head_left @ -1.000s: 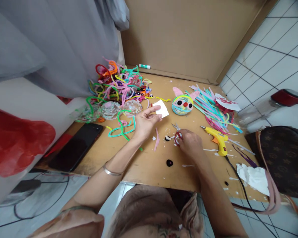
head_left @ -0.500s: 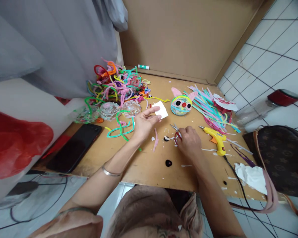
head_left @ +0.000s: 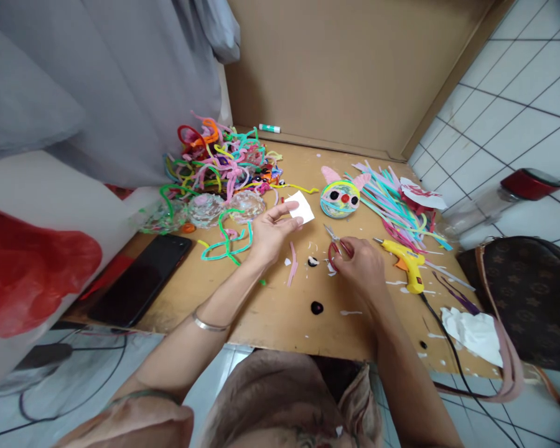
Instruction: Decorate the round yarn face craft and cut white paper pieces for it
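Paper [head_left: 303, 209] is pinched by the left grip [head_left: 269, 238], scissors [head_left: 335, 238] clasped by the right grip [head_left: 364, 266] (cutting seemingly being readied; alignment needed).

Through my feed I see the bare left hand [head_left: 268, 239] and bare right hand [head_left: 364, 269] near the centre. A slim, rigid, silver-coloured metal bangle [head_left: 209, 325] circles the left forearm. At lower left I make out a loose, pinkish-brown cloth sleeve [head_left: 144, 426], edged in dull grey-green. Along the bottom centre spreads a soft, creased brown fabric garment [head_left: 270, 389], its dark and reddish pattern too blurred for me to read.
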